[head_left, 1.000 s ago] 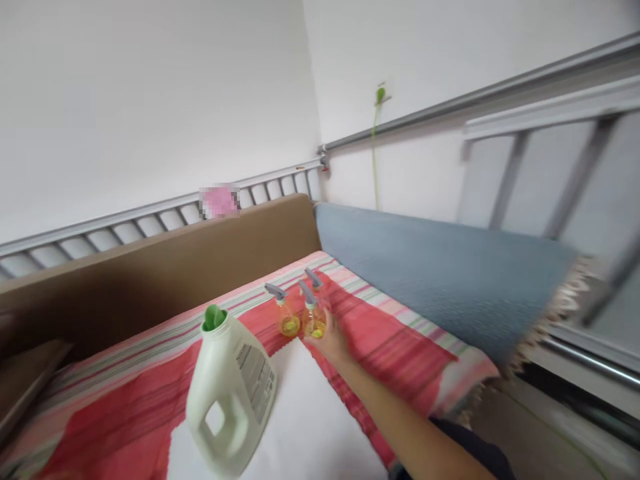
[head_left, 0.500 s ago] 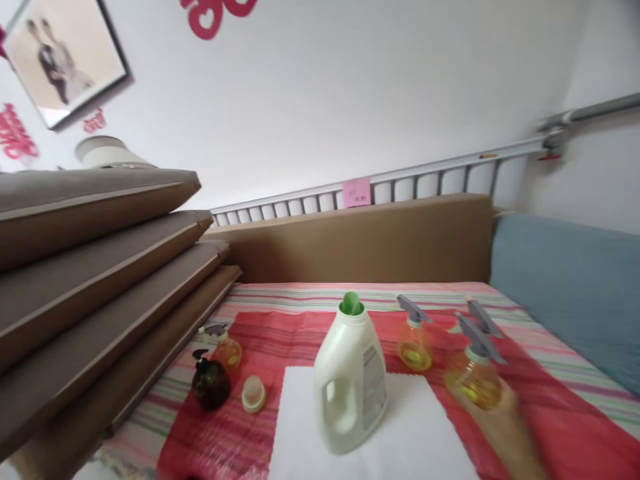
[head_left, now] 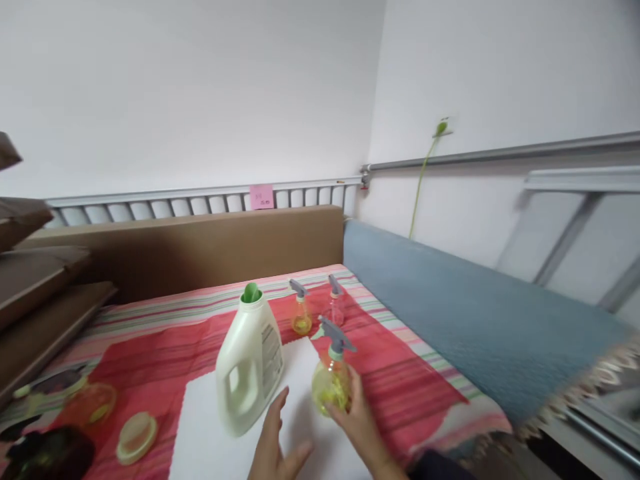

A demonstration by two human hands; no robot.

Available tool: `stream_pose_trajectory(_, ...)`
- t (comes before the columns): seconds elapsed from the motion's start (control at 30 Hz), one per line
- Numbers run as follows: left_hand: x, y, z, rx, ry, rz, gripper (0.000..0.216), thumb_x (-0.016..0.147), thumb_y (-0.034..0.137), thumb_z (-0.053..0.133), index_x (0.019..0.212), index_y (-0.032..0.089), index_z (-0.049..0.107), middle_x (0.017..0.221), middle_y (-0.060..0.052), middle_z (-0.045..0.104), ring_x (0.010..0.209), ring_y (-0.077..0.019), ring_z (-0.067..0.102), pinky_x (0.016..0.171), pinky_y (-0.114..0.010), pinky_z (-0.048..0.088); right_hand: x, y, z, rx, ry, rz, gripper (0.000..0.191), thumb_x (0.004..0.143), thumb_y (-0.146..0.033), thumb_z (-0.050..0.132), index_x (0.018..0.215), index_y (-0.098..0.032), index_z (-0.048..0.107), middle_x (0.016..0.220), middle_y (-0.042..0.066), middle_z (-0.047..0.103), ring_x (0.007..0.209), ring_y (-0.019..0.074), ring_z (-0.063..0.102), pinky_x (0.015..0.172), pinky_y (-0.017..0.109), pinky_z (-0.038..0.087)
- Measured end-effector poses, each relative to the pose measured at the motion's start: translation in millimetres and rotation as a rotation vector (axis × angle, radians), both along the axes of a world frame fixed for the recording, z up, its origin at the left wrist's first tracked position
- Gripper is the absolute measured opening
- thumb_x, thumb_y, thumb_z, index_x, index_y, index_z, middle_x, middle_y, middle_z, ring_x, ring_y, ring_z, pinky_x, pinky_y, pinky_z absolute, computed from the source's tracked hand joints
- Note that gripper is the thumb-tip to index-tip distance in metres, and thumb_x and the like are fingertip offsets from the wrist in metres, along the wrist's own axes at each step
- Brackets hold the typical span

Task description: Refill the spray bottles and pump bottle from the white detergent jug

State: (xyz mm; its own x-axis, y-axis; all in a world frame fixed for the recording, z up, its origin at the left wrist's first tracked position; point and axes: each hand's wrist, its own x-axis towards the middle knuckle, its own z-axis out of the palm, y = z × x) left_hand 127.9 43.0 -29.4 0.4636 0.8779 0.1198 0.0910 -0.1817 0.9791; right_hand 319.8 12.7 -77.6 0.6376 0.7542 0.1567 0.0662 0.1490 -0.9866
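Observation:
My right hand (head_left: 356, 421) grips a small yellow spray bottle (head_left: 331, 385) with a grey trigger head, held just above a white cloth (head_left: 200, 433). My left hand (head_left: 274, 445) is beside it with fingers stretched out, holding nothing, close to the bottle's left side. A white detergent jug (head_left: 250, 363) with a green spout stands on the cloth just left of both hands. Two more small spray bottles stand farther back, a yellow one (head_left: 301, 316) and a pinkish clear one (head_left: 336, 308).
A red striped blanket (head_left: 400, 373) covers the surface. At the left lie a round pale lid (head_left: 135, 435), a dark bottle (head_left: 47, 457) and another yellow spray bottle (head_left: 87, 400). Brown boards (head_left: 45, 320) are stacked at left; a brown panel (head_left: 200, 247) and a blue cloth (head_left: 475, 313) border the back and right.
The spray bottle has come nearer with my right hand, from beside the two back bottles to over the white cloth. My left hand has entered the view. The camera swung left, then back right.

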Motion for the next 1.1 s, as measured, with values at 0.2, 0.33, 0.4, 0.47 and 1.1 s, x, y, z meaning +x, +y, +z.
stream_pose_trajectory(0.2, 33, 12, 48.4, 0.064, -0.143, -0.181, 0.067, 0.058, 0.037, 0.077, 0.116, 0.018, 0.052, 0.117, -0.012, 0.061, 0.112, -0.0315, 0.054, 0.097, -0.042, 0.042, -40, -33, 34.6, 0.051, -0.271, 0.184, 0.072, 0.063, -0.031, 0.076, 0.127, -0.023, 0.044, 0.125, 0.012, 0.053, 0.117, 0.0305, 0.049, 0.102, 0.044, 0.035)
stream_pose_trajectory(0.33, 2, 3, 70.7, 0.046, -0.214, -0.038, 0.056, 0.060, 0.039, 0.075, 0.107, 0.017, 0.055, 0.103, -0.010, 0.067, 0.099, -0.0288, 0.061, 0.088, -0.037, 0.047, -69, -31, 52.6, 0.155, 0.162, 0.367, 0.082, 0.056, -0.050, 0.079, 0.127, -0.028, 0.045, 0.132, 0.011, 0.050, 0.118, 0.0302, 0.049, 0.100, 0.043, 0.037)
stream_pose_trajectory(0.4, -16, -1, 73.7, 0.032, -0.253, 0.033, 0.060, 0.060, 0.043, 0.074, 0.110, 0.017, 0.054, 0.107, -0.012, 0.065, 0.100, -0.0293, 0.061, 0.089, -0.037, 0.047, -86, -26, 56.2, 0.139, 0.558, 0.584, 0.082, 0.058, -0.071, 0.066, 0.124, -0.027, 0.047, 0.131, 0.011, 0.052, 0.116, 0.0310, 0.051, 0.094, 0.046, 0.042)
stream_pose_trajectory(0.47, -32, -5, 75.2, 0.022, -0.232, 0.041, 0.063, 0.059, 0.047, 0.074, 0.110, 0.017, 0.054, 0.108, -0.013, 0.065, 0.100, -0.0298, 0.061, 0.089, -0.037, 0.047, -104, -22, 56.8, 0.010, 0.846, 0.826, 0.085, 0.061, -0.085, 0.045, 0.117, -0.022, 0.054, 0.120, 0.013, 0.061, 0.107, 0.0324, 0.057, 0.085, 0.049, 0.046)
stream_pose_trajectory(1.1, -97, -10, 117.5, 0.151, -0.200, 0.171, 0.024, 0.082, 0.040, 0.054, 0.078, 0.019, 0.064, 0.082, -0.005, 0.069, 0.092, -0.0245, 0.062, 0.103, -0.044, 0.033, -184, -32, 65.3, 0.044, 1.248, 0.865, 0.054, 0.063, -0.062, 0.071, 0.093, -0.018, 0.068, 0.090, 0.005, 0.072, 0.079, 0.0187, 0.066, 0.064, 0.027, 0.049)
